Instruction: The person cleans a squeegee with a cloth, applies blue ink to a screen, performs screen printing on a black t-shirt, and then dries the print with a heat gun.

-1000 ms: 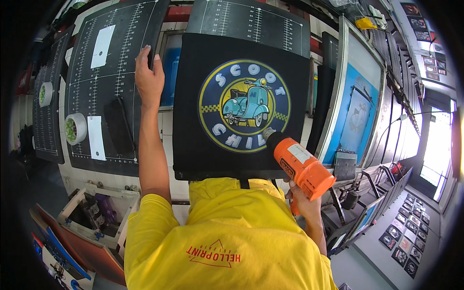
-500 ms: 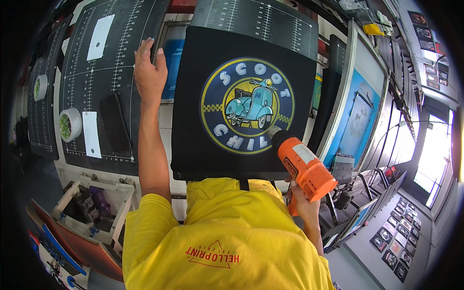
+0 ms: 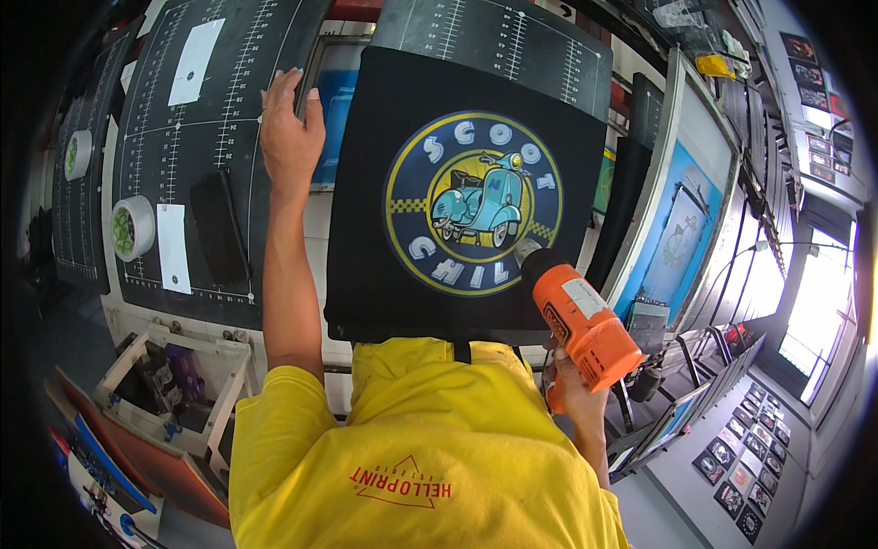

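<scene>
The right hand (image 3: 572,389) grips an orange heat gun (image 3: 578,320), nozzle aimed at the scooter print (image 3: 474,212) on the black shirt (image 3: 384,274); the left hand (image 3: 291,137) rests open, bracing on the gridded platen (image 3: 183,119).

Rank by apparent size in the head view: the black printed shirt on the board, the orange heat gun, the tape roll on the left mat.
1. Black printed shirt, by far the largest.
2. Orange heat gun, held in the right hand; being nearer the camera may inflate it.
3. Tape roll, smallest.

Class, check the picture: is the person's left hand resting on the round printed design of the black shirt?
No. The left hand lies flat beside the black shirt, off its edge.
</scene>
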`<action>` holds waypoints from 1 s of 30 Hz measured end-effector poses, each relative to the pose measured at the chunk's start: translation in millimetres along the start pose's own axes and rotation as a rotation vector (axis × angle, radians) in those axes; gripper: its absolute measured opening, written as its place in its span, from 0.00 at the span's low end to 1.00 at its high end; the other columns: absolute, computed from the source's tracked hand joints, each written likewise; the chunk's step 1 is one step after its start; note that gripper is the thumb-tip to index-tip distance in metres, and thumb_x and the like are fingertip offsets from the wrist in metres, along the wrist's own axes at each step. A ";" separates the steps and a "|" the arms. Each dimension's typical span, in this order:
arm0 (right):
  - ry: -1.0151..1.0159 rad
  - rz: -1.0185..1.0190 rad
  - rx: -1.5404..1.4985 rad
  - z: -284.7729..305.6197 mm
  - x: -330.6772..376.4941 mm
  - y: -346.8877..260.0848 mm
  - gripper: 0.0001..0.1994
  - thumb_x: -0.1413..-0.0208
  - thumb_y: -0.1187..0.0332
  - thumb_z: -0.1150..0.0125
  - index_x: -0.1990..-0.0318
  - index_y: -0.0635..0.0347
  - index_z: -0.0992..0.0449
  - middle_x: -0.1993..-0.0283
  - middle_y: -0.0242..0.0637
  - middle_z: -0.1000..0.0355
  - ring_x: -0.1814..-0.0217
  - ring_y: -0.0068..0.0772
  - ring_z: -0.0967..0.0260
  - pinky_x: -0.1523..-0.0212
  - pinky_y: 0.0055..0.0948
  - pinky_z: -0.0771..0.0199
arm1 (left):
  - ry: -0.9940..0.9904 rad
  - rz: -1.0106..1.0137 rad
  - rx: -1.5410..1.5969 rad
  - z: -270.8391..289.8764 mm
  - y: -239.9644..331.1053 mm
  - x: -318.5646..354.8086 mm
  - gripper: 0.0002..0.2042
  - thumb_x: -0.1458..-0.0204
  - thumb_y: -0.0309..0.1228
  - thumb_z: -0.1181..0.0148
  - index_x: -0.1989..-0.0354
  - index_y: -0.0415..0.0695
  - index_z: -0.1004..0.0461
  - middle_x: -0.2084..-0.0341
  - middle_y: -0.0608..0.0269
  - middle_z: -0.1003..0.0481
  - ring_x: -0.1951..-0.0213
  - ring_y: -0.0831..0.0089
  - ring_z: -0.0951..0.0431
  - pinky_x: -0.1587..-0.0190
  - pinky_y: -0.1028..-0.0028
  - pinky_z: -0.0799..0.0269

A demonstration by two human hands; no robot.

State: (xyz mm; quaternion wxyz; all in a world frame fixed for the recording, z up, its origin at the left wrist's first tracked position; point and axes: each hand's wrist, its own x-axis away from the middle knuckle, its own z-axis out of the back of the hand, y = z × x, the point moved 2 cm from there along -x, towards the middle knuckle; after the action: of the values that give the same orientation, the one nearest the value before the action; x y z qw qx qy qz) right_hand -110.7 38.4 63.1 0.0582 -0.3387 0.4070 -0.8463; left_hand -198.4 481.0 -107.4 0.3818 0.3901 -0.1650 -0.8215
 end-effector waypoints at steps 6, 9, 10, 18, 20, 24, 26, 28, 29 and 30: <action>-0.001 -0.070 -0.048 0.1 0.0 -8.6 0.17 0.44 0.68 0.35 0.51 0.66 0.29 0.60 0.36 0.25 0.69 0.24 0.27 0.70 0.25 0.24 | 0.011 -0.007 -0.012 0.5 0.1 -0.8 0.15 0.43 0.31 0.44 0.49 0.37 0.27 0.49 0.49 0.26 0.41 0.51 0.30 0.35 0.55 0.42; -0.006 -0.061 -0.035 -2.0 -0.9 -8.0 0.17 0.43 0.67 0.36 0.49 0.65 0.30 0.61 0.36 0.25 0.71 0.22 0.29 0.72 0.23 0.26 | 0.019 -0.021 -0.009 -1.0 -2.5 -1.3 0.15 0.43 0.31 0.44 0.51 0.37 0.26 0.50 0.50 0.25 0.41 0.51 0.30 0.35 0.54 0.42; -0.028 -0.029 -0.020 0.5 0.9 -3.4 0.17 0.42 0.67 0.37 0.48 0.63 0.31 0.61 0.36 0.25 0.74 0.21 0.30 0.75 0.22 0.28 | 0.018 -0.026 -0.010 -2.0 -4.0 -0.8 0.15 0.43 0.31 0.44 0.51 0.37 0.26 0.50 0.50 0.25 0.41 0.51 0.30 0.35 0.54 0.42; -0.005 -0.007 0.017 5.7 -1.3 -2.8 0.17 0.41 0.68 0.38 0.48 0.63 0.31 0.61 0.36 0.25 0.75 0.21 0.31 0.75 0.22 0.29 | 0.006 -0.020 -0.037 -1.4 -2.5 -0.5 0.15 0.44 0.31 0.44 0.51 0.37 0.26 0.50 0.50 0.25 0.41 0.51 0.30 0.35 0.55 0.42; 0.049 -0.054 -0.053 2.5 -2.2 -13.3 0.15 0.43 0.71 0.37 0.51 0.65 0.30 0.60 0.35 0.26 0.71 0.23 0.28 0.72 0.24 0.27 | 0.007 -0.020 -0.028 -1.1 -1.0 -0.4 0.15 0.44 0.31 0.44 0.51 0.37 0.26 0.50 0.50 0.25 0.41 0.51 0.30 0.35 0.55 0.41; 0.007 -0.070 -0.084 4.4 -5.5 -11.7 0.15 0.43 0.71 0.37 0.51 0.65 0.30 0.60 0.36 0.26 0.72 0.23 0.28 0.72 0.24 0.27 | 0.019 -0.018 -0.021 -1.7 -1.2 -0.9 0.15 0.44 0.31 0.44 0.51 0.37 0.26 0.50 0.50 0.25 0.42 0.52 0.30 0.35 0.55 0.41; -0.058 -0.055 -0.009 6.6 -2.7 -10.8 0.16 0.43 0.71 0.37 0.50 0.66 0.31 0.60 0.36 0.26 0.71 0.23 0.28 0.72 0.24 0.27 | 0.021 -0.019 -0.029 -2.2 -2.8 1.0 0.14 0.44 0.31 0.44 0.52 0.37 0.26 0.49 0.50 0.25 0.42 0.52 0.30 0.35 0.56 0.41; 0.018 -0.077 -0.062 2.7 -7.7 -13.8 0.17 0.43 0.70 0.37 0.49 0.66 0.31 0.60 0.36 0.26 0.70 0.23 0.28 0.71 0.24 0.26 | 0.019 -0.025 -0.039 -3.5 -2.0 0.1 0.15 0.44 0.31 0.44 0.52 0.37 0.26 0.49 0.50 0.26 0.42 0.53 0.30 0.35 0.56 0.41; 0.056 -0.089 -0.089 1.0 -9.2 -15.3 0.17 0.44 0.70 0.36 0.49 0.66 0.31 0.60 0.36 0.26 0.70 0.23 0.27 0.71 0.24 0.26 | 0.017 -0.029 -0.044 -3.5 -2.0 -0.5 0.15 0.44 0.31 0.44 0.51 0.37 0.26 0.49 0.50 0.26 0.42 0.53 0.30 0.35 0.56 0.41; 0.020 -0.087 -0.055 2.0 -9.1 -14.8 0.17 0.44 0.70 0.36 0.49 0.66 0.31 0.59 0.36 0.26 0.69 0.23 0.27 0.71 0.24 0.25 | 0.010 -0.023 -0.045 -3.0 -2.0 0.1 0.14 0.44 0.31 0.44 0.52 0.37 0.26 0.49 0.51 0.26 0.42 0.53 0.30 0.35 0.56 0.41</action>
State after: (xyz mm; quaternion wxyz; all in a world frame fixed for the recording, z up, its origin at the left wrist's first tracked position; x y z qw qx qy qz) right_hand -99.9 50.3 70.0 0.0080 -0.3488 0.4156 -0.8400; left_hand -197.1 482.2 -110.6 0.3818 0.3874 -0.1400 -0.8274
